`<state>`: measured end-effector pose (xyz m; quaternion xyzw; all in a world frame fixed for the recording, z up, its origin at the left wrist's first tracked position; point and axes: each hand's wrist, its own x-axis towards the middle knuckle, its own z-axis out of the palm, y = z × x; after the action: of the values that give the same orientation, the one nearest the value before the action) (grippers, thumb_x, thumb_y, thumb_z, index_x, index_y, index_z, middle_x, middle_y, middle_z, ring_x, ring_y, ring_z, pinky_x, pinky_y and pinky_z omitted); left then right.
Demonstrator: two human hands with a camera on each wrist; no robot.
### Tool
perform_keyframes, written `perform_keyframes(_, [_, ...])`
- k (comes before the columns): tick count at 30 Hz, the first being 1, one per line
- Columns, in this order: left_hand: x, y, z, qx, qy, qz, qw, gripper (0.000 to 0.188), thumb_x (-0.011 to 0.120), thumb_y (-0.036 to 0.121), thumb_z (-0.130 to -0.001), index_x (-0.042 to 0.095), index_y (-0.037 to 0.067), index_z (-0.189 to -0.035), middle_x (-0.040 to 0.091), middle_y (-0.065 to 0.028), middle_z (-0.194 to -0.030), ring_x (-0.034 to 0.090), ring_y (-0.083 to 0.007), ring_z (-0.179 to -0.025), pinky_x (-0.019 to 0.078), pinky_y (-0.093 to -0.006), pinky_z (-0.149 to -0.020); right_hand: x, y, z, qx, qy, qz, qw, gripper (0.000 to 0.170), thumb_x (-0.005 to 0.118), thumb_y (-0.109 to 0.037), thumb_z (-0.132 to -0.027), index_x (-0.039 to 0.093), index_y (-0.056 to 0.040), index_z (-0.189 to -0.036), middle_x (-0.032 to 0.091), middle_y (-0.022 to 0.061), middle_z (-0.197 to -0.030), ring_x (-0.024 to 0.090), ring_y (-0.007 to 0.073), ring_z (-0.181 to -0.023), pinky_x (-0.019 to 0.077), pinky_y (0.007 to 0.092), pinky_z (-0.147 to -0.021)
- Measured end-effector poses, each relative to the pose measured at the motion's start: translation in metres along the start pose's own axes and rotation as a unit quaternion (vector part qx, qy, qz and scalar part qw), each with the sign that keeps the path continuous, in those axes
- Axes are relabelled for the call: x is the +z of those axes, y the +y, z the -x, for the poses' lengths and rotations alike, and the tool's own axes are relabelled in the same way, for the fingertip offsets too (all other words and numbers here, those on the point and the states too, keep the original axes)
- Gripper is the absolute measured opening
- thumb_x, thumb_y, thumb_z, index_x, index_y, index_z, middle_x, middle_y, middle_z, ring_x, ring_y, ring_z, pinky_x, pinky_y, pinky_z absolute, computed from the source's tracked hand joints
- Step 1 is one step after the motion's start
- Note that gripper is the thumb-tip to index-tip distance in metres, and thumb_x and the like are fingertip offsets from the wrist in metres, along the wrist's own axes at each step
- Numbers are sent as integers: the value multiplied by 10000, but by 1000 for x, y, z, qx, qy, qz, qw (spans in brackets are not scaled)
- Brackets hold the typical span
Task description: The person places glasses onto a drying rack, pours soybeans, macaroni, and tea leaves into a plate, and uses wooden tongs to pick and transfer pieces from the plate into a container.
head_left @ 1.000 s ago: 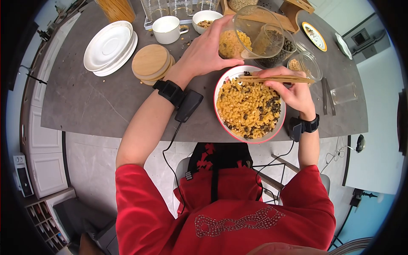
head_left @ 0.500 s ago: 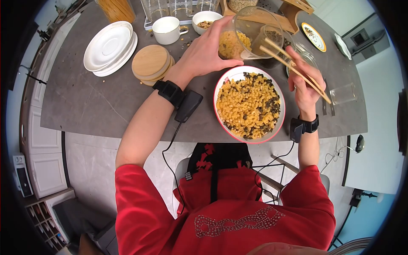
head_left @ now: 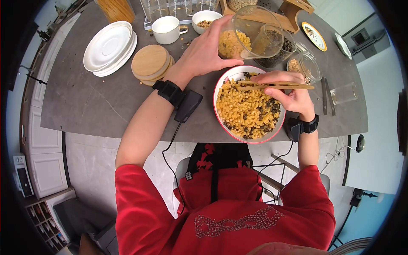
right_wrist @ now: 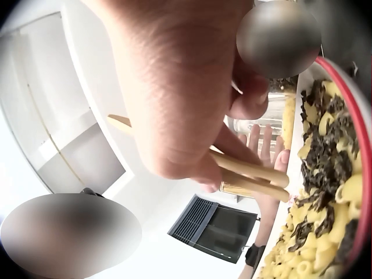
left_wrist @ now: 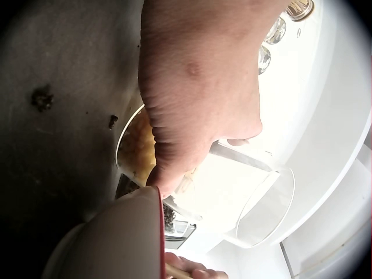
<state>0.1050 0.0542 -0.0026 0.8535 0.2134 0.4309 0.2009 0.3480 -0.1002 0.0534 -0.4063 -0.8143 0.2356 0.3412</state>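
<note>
In the head view the left hand (head_left: 207,52) grips a clear glass jar (head_left: 260,34) with yellow pasta in its lower part, tilted beside the bowl. The right hand (head_left: 293,94) pinches wooden chopsticks (head_left: 280,85) whose tips are over the far side of a red-rimmed white bowl (head_left: 282,121). Yellow macaroni (head_left: 244,106) and dark leafy bits fill the bowl. From the right wrist, the chopstick tips (right_wrist: 282,185) show close to the bowl's contents. The left wrist view has the left hand (left_wrist: 197,87) around the jar, beside the bowl's outer wall (left_wrist: 116,238).
White plates (head_left: 106,46) and wooden coasters (head_left: 151,61) lie at the left. Behind stand a white cup (head_left: 166,30) and a small bowl (head_left: 202,18). A jar of dark bits (head_left: 276,57), an open jar (head_left: 309,67), tongs (head_left: 327,97) and a glass (head_left: 344,93) are at the right.
Since half a second ago, the right hand has moved left and turned, bringing the chopsticks from beside the glass jar back over the bowl. The left hand and its jar look unmoved.
</note>
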Motion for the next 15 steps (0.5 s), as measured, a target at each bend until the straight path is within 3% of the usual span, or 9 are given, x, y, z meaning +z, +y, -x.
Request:
perform_keyframes(2, [-3,3,1,-22,-15,-2,1000,1137,954,453,-723,296,42,-1554,523,-230,-1495,549,-372,-1375,455,-466,-1154,1,0,-3,3,-2,-4,1000,187,763,-56,-915,763,-27,-1100,794,111,-1079,764,236,-925,597,356,-826])
perform_keyframes(5, [-2,2,1,-35,-24,1,999,1132,951,451,-728,294,42,-1554,521,-233,-1496,548,-373,-1376,446,-468,-1164,5,0,-2,10,-10,-32,999,189,751,-62,-931,762,-20,-1115,791,111,-1067,758,224,-928,590,345,-829])
perform_keyframes(7, [-1,1,0,-24,-16,3,1000,1129,951,448,-729,295,42,-1554,522,-233,-1494,549,-372,-1376,446,-469,-1164,4,-5,-5,78,-6,-56,995,195,738,-69,-950,759,-16,-1136,789,111,-1060,751,205,-941,586,331,-845])
perform_keyframes(12, [-5,6,1,-53,-34,5,998,1119,952,436,-734,297,41,-1551,528,-230,-1489,553,-367,-1375,445,-468,-1164,3,-1,-4,64,-6,-36,997,208,737,-83,-958,756,-11,-1153,788,103,-1051,745,185,-948,582,320,-855])
perform_keyframes(15, [-2,1,0,-22,-18,-1,1000,1129,954,442,-729,295,44,-1553,531,-228,-1486,557,-368,-1369,455,-471,-1155,3,-1,-1,67,8,-45,997,200,731,-81,-964,754,-4,-1147,788,108,-1058,744,187,-961,582,325,-871])
